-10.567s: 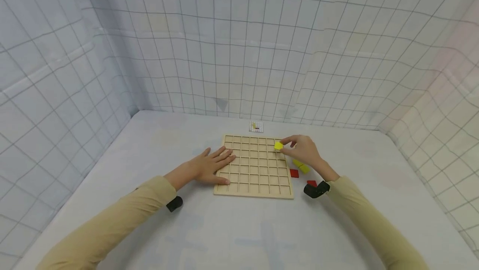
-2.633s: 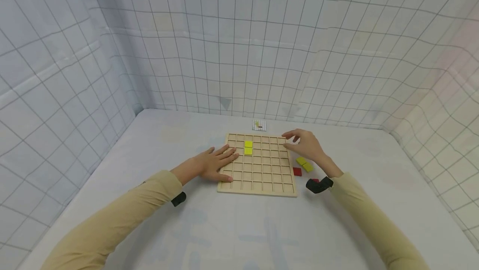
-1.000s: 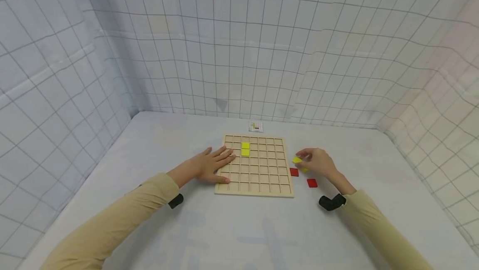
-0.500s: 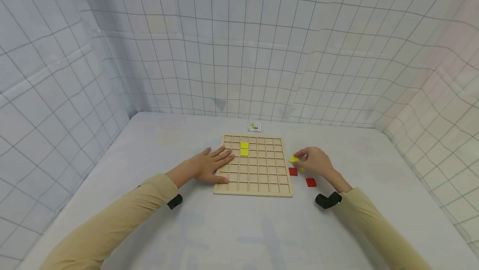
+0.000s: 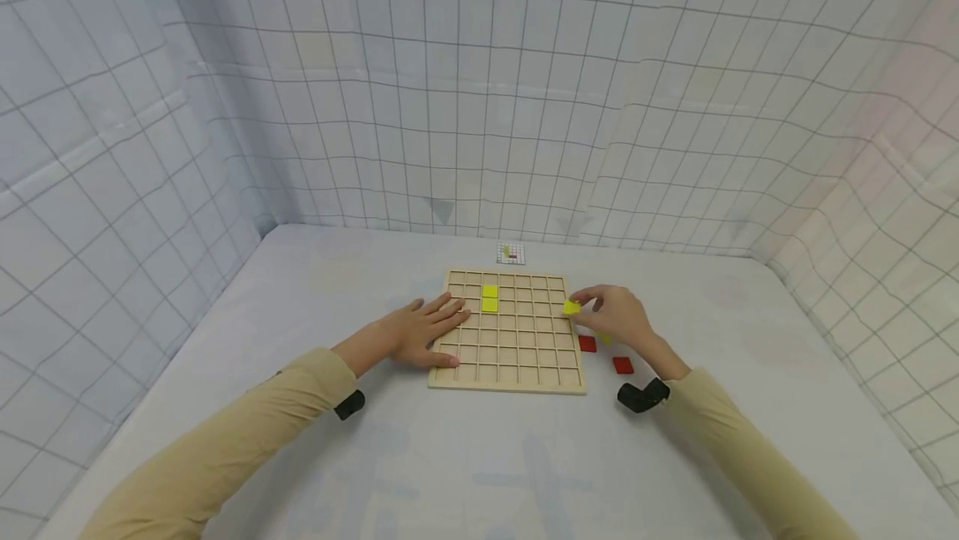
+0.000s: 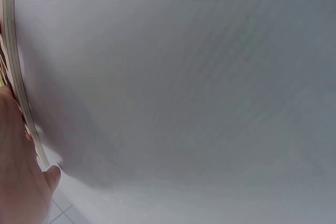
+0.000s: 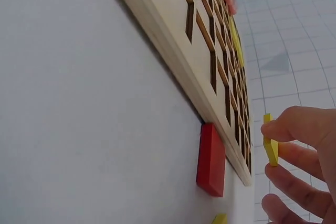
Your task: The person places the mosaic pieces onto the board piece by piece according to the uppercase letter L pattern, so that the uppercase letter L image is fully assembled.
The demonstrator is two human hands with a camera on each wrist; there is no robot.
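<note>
My right hand point(image 5: 616, 312) pinches a yellow square tile point(image 5: 572, 307) between thumb and fingers, at the right edge of the wooden grid board point(image 5: 517, 361). In the right wrist view, the held tile point(image 7: 270, 142) is seen nearly edge-on, above the table. My left hand point(image 5: 421, 332) lies with fingers spread on the board's left side. Two yellow tiles point(image 5: 490, 298) sit one below the other in cells near the board's upper left. A red tile point(image 5: 588, 344) lies against the board's right edge, and another red tile point(image 5: 623, 365) lies nearer me. One more yellow tile point(image 5: 605, 338) is partly hidden below my right hand.
Behind the board lies a small card point(image 5: 511, 253) printed with a grid and coloured yellow and red cells. Grid-patterned cloth walls point(image 5: 479, 107) enclose the white table point(image 5: 449, 465) at the back and sides. Black wrist devices point(image 5: 643, 396) are worn at both cuffs.
Two yellow tiles came to be in the board's cells since the oldest frame. Over the last second my right hand carried another yellow tile leftward to the board's edge. My left hand stayed put.
</note>
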